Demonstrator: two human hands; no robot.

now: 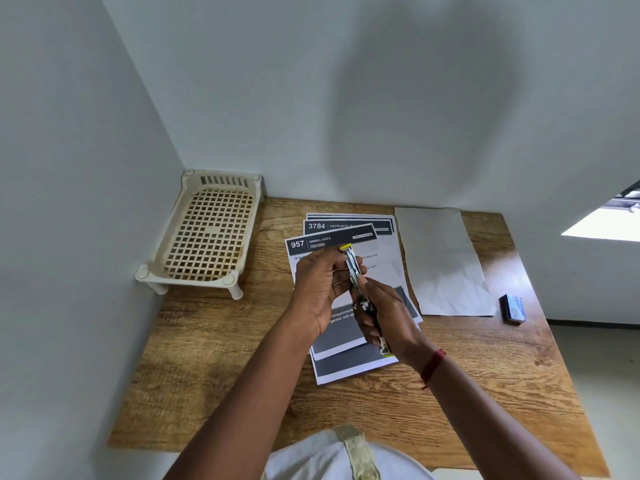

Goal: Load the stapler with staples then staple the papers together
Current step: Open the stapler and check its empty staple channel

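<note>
Head view. The stapler point(351, 263), swung open, is held just above the printed papers point(353, 370) on the table point(242, 375). Its yellow-tipped far half is pinched in the curled fingers of the left hand point(318, 289); its near half is enclosed by the right hand point(384, 313). Loading is judged to be in hand. Whether staples are seated cannot be told; if so, closing is called for next.

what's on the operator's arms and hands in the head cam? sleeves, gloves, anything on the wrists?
No gloves on the left hand or the right hand, and both forearms are bare with no sleeves in view. The only wrist item is a red thread band on the right wrist. No rings or watch visible. At the bottom edge is a light-coloured top crossed by a mottled beige strap.
</note>
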